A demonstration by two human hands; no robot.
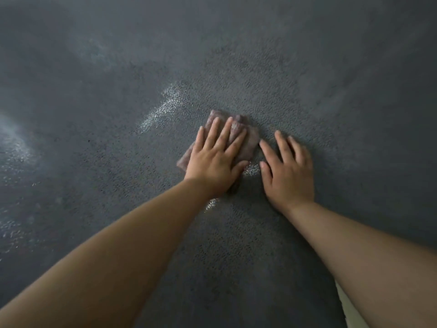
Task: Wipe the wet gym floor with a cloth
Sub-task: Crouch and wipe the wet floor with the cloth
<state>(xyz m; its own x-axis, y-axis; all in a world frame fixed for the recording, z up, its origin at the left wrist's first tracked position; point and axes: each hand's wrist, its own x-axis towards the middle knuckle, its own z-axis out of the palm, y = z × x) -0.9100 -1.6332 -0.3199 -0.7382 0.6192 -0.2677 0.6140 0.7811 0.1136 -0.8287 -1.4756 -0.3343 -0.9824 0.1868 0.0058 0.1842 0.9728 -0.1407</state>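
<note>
Dark speckled floor [307, 79] showed wet streaks [163, 107] nearby. Left hand [214, 162] pressed flat, grip wide, on the folded cloth [246, 138]; right hand [287, 171] rested spread on bare floor beside it.

cloth [246, 138] mostly hidden under left hand [216, 159], forearms cut off below

One head-worn wide-angle view looks steeply down and forward at the dark textured floor [307, 79] — close, at arm's reach. Both forearms run up from the bottom edge, so the fingers [227, 133] sit near centre, with floor stretching beyond them.
</note>
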